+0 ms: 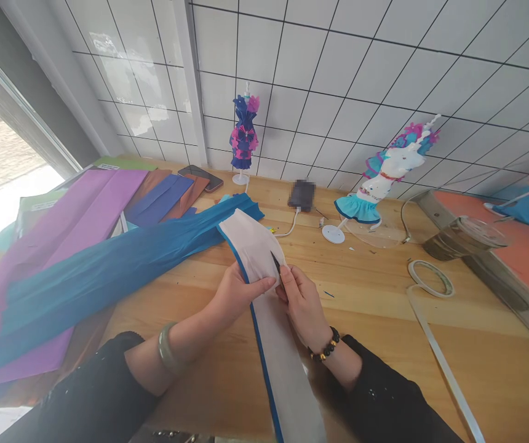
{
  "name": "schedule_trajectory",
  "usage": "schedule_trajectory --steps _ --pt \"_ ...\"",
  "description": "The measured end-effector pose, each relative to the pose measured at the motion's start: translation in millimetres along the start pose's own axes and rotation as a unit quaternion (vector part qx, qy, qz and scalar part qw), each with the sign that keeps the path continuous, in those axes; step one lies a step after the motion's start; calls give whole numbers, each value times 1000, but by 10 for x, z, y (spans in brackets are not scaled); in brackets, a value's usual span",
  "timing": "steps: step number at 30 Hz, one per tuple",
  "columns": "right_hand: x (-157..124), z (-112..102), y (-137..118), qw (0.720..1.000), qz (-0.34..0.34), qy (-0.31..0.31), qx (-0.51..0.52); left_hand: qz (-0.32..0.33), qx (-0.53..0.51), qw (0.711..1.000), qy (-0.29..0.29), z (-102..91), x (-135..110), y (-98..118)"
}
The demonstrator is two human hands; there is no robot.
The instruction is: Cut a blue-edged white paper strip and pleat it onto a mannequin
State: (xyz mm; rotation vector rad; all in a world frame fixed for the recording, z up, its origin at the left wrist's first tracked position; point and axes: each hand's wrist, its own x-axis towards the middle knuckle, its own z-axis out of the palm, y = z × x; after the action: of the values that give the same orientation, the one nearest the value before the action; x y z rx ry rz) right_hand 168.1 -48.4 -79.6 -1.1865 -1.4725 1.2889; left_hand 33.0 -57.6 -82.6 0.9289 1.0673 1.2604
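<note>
A long pale strip of crepe-like paper with a blue border down its left edge runs from the table's front up between my hands. My left hand is closed on the strip, its thumb lying on top and its fingers underneath. At the strip's right edge my right hand pinches a thin, dark, pointed tool, whose tip points up and left over the paper; its other end is hidden in the hand. Just beyond the strip's far end, blue crepe paper lies stretched out to the left.
Purple sheets are layered at left. A small blue-pink dressed mannequin and a white one in a turquoise skirt stand along the tiled wall. To the right are a tape roll with its tape pulled out and a lidded cup.
</note>
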Motion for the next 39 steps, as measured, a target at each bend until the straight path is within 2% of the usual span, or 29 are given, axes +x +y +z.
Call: schedule_trajectory --steps 8,10,13,15,19,27,31,36,39 --pt "-6 -4 26 1000 3 1 4 -2 -6 1000 -29 -34 -20 29" --pt "-7 -6 29 1000 3 -3 0 -18 -25 999 -16 -59 -15 34" --pt "-15 -5 33 1000 -2 -12 -19 -51 -106 993 9 -102 16 67" --pt "-24 -3 41 999 -12 -23 -40 -68 -173 983 4 -127 47 121" --pt "-50 -1 49 997 -20 -50 -59 -75 -248 966 11 -180 106 254" --pt "-79 -23 -14 987 -44 -107 -115 -99 -221 970 31 -341 171 307" --pt "-67 -48 -15 986 -56 -97 -120 -40 -213 975 51 -398 193 376" --pt "-57 -83 4 990 -32 -94 -101 40 -209 971 111 -491 238 493" --pt "-39 -95 15 990 -48 -59 -120 66 -197 971 120 -538 237 560"
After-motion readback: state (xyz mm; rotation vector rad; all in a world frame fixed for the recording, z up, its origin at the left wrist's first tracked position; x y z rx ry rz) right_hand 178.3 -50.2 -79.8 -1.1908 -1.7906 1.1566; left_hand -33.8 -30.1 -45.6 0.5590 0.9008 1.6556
